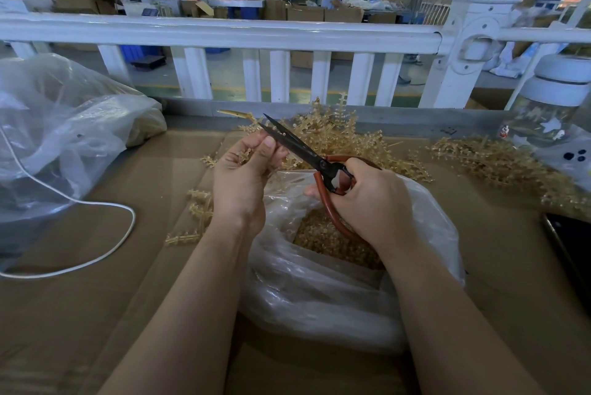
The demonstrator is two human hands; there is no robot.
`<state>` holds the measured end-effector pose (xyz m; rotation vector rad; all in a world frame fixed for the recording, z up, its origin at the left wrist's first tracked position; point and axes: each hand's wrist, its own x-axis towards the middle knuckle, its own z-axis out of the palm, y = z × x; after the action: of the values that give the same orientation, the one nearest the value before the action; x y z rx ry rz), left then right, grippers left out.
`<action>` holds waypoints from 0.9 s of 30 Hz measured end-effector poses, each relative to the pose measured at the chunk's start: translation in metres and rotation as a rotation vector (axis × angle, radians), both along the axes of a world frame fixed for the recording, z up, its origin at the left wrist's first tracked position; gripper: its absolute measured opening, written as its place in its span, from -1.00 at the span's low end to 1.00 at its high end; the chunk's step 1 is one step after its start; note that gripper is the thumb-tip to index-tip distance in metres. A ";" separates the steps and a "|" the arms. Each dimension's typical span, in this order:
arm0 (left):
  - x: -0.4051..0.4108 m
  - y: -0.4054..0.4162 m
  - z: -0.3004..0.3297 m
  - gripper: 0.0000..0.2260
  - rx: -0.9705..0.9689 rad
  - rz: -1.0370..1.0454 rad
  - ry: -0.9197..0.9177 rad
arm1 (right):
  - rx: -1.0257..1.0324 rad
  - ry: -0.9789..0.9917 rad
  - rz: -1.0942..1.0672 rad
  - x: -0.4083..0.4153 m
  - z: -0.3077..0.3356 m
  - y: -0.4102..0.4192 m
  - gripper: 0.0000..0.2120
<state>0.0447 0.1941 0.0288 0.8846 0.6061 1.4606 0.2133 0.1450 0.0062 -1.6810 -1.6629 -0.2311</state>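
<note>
Left hand (243,177): fingers pinch a thin tan plastic sprue strip with small nubs (244,156), thumb on top. The strip runs up and away from the hand, and its pointed end sticks out past the scissor tip.

Right hand (367,199): fingers wrap the red loop handles of the black-bladed scissors (303,148) in a firm grip. The blades point up-left and look closed or nearly so. They lie against my left fingertips, right at the strip.

Both hands hover over an open clear plastic bag (319,282) on the brown cardboard surface (96,314). The bag holds a heap of small tan cut pieces (323,234).

Behind the hands is a pile of uncut tan sprue strips (335,135), with a second pile (499,161) to the right. A few loose strips (198,212) lie just left of my left wrist.

Far left: a large crumpled translucent bag (64,126), with a white cable (105,250) looping across the surface. Right edge: a glass jar with white lid (556,113) and a dark phone (569,250). A white railing (224,31) runs along the back.
</note>
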 end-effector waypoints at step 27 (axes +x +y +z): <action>0.002 -0.001 -0.001 -0.73 -0.011 0.019 0.148 | -0.038 -0.010 0.000 -0.001 0.000 -0.002 -0.42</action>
<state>0.0466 0.1932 0.0275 0.9868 0.7338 1.4158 0.2121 0.1430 0.0060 -1.7107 -1.6845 -0.2090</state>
